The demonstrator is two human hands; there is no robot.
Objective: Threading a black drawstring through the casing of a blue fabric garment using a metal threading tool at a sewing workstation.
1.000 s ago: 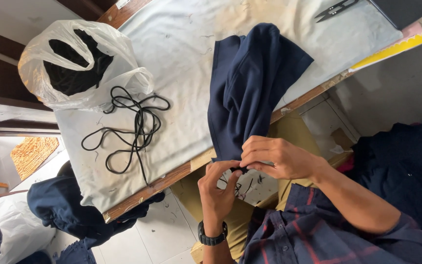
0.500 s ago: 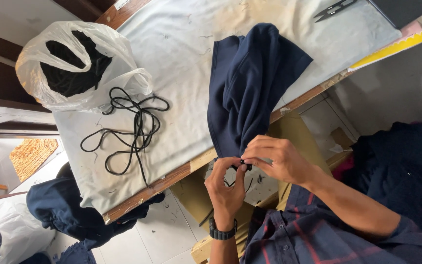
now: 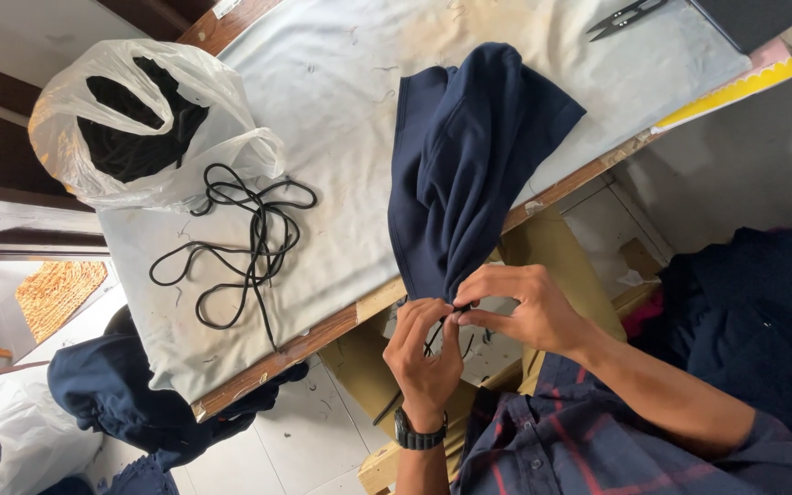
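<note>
A navy blue garment lies bunched on the cloth-covered table and hangs over its near edge. My left hand, with a dark watch on the wrist, pinches the garment's lower hem. My right hand pinches the same spot from the other side, and a thin black cord runs down between the fingers. Both hands touch each other at the hem, just off the table's wooden edge.
Loose black cords lie tangled on the table beside a white plastic bag full of more cord. Black thread snips rest at the far right. Dark garments are piled on the floor and at my right.
My left hand has shifted slightly up and closer to the hem. The garment and cords on the table have stayed put.
</note>
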